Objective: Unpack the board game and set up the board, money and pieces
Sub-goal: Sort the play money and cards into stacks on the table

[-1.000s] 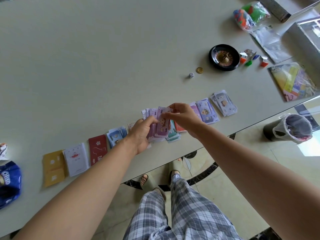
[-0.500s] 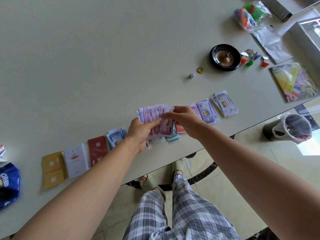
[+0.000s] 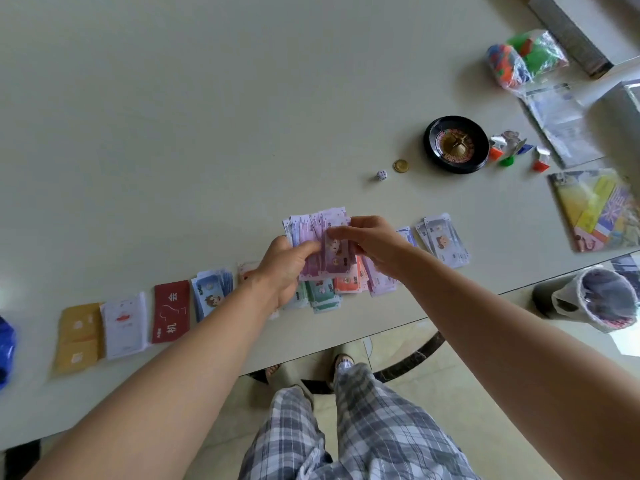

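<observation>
Two hands meet over the near edge of the counter [image 3: 173,116] in the head view, and both are busy with the play money. My left hand [image 3: 280,268] grips a fan of purple notes [image 3: 311,225], thumb laid across their lower half. My right hand [image 3: 370,242] pinches the front of that fan between thumb and fingertips; whether it holds one note or several I cannot tell, as the motion blurs them.

Directly under the hands, sorted piles lie on the counter: green notes [image 3: 322,292], orange notes [image 3: 348,282] touching them, and a lilac pile [image 3: 381,282] under the right wrist. Just to the right of the right hand sits a grey-blue pile [image 3: 443,239]. To the left of the left hand runs a row: blue notes [image 3: 211,294], a red card deck [image 3: 171,311], a white deck [image 3: 124,325], and yellow cards [image 3: 79,336].

Beyond the right hand, further up the counter, a die [image 3: 381,175] and a gold coin [image 3: 400,165] lie near each other, with a black roulette wheel [image 3: 456,143] to their right. Small coloured pawns [image 3: 509,150] stand just beside the wheel. Further off, a clear bag of coloured pieces [image 3: 523,60] rests near the far corner. The folded board [image 3: 595,209] lies at the right edge of the counter, well apart from both hands.
</observation>
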